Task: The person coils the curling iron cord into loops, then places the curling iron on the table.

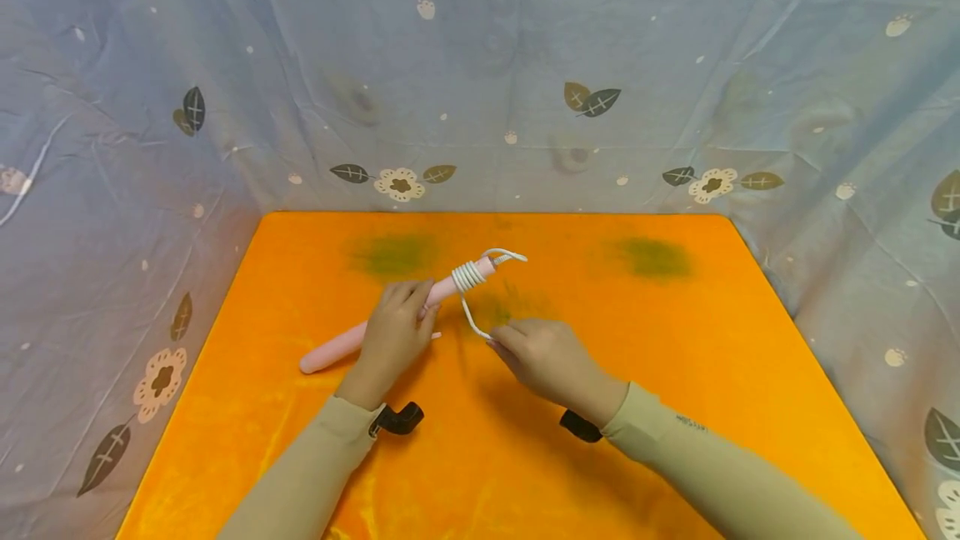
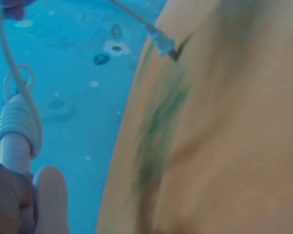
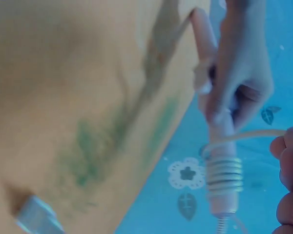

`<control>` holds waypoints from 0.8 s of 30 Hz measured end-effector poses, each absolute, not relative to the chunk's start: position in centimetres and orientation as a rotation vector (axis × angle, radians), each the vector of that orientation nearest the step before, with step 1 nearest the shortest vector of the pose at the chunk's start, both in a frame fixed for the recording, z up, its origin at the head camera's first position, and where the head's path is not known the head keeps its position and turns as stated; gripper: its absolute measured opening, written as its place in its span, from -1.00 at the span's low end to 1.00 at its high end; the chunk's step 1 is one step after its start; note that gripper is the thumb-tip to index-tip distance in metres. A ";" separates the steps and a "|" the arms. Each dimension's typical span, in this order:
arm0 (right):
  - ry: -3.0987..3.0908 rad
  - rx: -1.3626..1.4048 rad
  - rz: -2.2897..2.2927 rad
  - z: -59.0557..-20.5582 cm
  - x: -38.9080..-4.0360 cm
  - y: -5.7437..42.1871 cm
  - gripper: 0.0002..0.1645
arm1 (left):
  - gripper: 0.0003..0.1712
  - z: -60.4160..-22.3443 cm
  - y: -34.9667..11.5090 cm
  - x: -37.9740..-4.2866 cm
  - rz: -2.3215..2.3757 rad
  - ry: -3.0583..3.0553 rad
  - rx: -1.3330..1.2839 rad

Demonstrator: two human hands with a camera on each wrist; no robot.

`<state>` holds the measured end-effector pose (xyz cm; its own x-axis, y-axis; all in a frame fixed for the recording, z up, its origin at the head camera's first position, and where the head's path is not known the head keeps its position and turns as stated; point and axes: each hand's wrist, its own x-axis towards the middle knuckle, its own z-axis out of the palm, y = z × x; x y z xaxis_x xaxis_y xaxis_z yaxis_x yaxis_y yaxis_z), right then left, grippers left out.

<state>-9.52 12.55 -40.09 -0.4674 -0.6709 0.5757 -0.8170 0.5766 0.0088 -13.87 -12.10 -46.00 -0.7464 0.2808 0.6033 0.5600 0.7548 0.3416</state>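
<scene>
A pink curling iron [image 1: 333, 350] is held at a slant over the table, its barrel end down to the left. My left hand [image 1: 393, 327] grips it around the middle, beside its lever [image 2: 51, 195]. Several turns of white cord [image 1: 468, 276] are wound round the handle near its upper right end, where the cord forms a small loop. My right hand [image 1: 551, 361] pinches the cord a little below and to the right of the coil. At the cord's free end, a pale plug [image 2: 161, 41] appears close over the table in the left wrist view.
The table [image 1: 675, 457] has an orange cloth with greenish dark patches [image 1: 656, 258]. Patterned blue-grey curtains [image 1: 510, 65] surround its back and sides. Black wrist straps [image 1: 401, 418] show below both hands.
</scene>
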 end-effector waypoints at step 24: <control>-2.299 1.163 0.294 -35.7 -13.2 13.6 -0.62 | -0.57 -48.3 -11.2 -12.1 -0.547 -2.584 -0.976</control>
